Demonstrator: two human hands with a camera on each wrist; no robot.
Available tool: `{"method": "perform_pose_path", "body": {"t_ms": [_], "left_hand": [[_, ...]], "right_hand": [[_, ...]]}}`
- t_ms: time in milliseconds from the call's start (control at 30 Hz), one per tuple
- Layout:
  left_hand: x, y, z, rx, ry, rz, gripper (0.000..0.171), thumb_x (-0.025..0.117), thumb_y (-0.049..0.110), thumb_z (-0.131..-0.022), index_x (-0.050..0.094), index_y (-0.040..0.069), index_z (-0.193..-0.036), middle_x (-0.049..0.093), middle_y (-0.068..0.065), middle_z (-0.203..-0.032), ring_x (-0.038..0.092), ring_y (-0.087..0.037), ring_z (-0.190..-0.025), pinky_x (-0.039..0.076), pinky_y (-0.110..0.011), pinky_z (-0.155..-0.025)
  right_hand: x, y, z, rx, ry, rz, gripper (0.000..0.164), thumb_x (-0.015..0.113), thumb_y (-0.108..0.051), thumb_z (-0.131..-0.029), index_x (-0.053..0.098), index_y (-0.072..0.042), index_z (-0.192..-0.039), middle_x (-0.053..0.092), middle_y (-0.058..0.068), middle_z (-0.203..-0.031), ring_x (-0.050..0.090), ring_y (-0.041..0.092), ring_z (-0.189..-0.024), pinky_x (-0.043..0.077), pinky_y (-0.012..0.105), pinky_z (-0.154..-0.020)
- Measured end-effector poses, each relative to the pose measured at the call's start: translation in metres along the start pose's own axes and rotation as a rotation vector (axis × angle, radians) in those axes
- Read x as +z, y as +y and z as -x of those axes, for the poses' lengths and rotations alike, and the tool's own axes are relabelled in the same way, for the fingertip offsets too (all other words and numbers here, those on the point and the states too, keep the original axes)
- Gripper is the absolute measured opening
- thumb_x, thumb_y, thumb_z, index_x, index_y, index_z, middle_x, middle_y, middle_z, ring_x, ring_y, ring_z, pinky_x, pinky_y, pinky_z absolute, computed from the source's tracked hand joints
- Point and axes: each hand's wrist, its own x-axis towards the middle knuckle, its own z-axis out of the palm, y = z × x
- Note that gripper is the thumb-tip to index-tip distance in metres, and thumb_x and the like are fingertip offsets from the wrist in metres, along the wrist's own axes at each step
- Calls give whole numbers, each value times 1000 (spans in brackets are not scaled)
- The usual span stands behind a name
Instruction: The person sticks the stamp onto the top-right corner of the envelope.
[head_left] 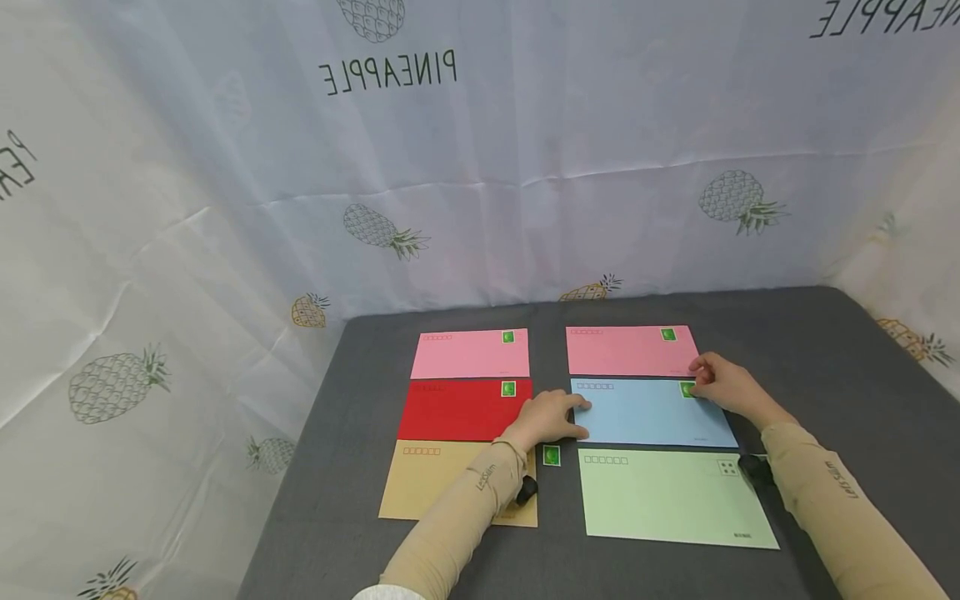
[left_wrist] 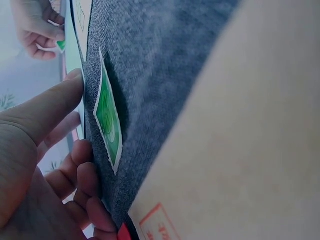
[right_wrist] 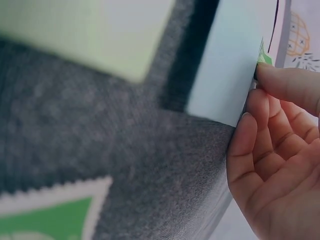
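A light blue envelope lies in the middle of the right column. My left hand rests at its left edge, with thumb and index finger spread and touching it. At its upper right corner my right hand pinches a green stamp, partly hidden by the thumb; the fingers behind are curled. Whether the stamp's whole face touches the paper, I cannot tell. Another green stamp lies on the grey cloth just below my left hand, seen close in the left wrist view.
Stamped pink envelopes lie at the back. A stamped red envelope and a tan envelope are partly under my left arm. A green envelope with a printed box lies in front. The right wrist view shows another stamp.
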Motion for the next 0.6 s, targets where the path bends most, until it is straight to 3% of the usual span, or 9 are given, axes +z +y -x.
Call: {"method": "perform_pose_path", "body": {"t_ms": [233,600], "left_hand": [[-1,1,1,7,-2,2,46,70,37,-81,60,28,-125,62,1,-104,54,-9,-90,43,-21,-68],[0,-1,1,3,0,11,47,70,37,-81,59,28,-125,61,1,-101,53,-8,-86,43,-21,-67]], "right_hand": [[0,1,1,-1,2,28,35,62,-11,-83,47,6,-110,47,12,-84,47,24,-79,36,30,-62],[1,0,4,-14,-22,66,20,59,-15,-87,61,3,-96,58,13,-84,51,24,-79,42,29,-65]]}}
